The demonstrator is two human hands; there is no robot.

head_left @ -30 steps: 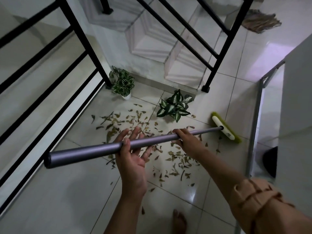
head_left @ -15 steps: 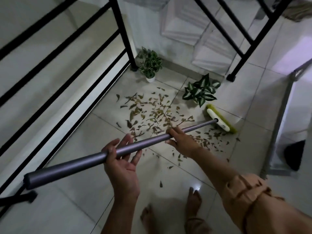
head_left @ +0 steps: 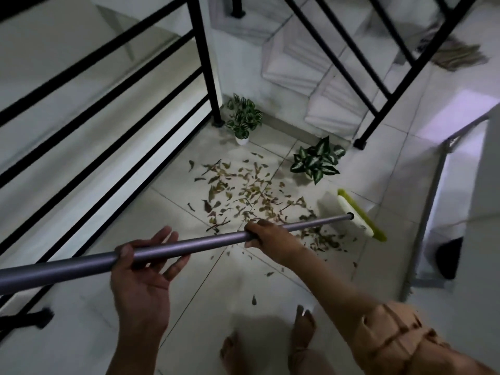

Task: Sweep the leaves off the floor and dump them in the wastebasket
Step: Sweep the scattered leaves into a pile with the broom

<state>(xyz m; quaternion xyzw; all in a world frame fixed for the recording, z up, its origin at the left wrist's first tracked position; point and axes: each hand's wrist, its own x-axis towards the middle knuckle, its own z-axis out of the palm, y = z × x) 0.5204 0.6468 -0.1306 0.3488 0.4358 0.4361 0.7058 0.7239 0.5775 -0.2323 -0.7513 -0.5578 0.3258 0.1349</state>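
Here the person held a broom (head_left: 189,247) by its long grey handle, which ran from the lower left edge of the view up toward the right. The left hand (head_left: 143,277) lay palm-up beneath the handle, the thumb hooked over the top and the fingers (head_left: 173,266) loosely spread underneath, so the handle rested in it more than it was clenched. The right hand (head_left: 270,238) gripped the handle farther along, fingers wrapped round it from above. The broom's white and yellow-green head (head_left: 357,215) sat on the tiled floor (head_left: 81,334) at the right edge of the leaves (head_left: 249,193), dry and brown, which lay scattered over the tiles ahead of the hands. Two small potted plants stood beyond them: one (head_left: 243,117) beside the black railing post (head_left: 208,63), the other (head_left: 316,159) nearer the foot of the white stairs (head_left: 311,50). Bare feet (head_left: 303,328) showed at the bottom.
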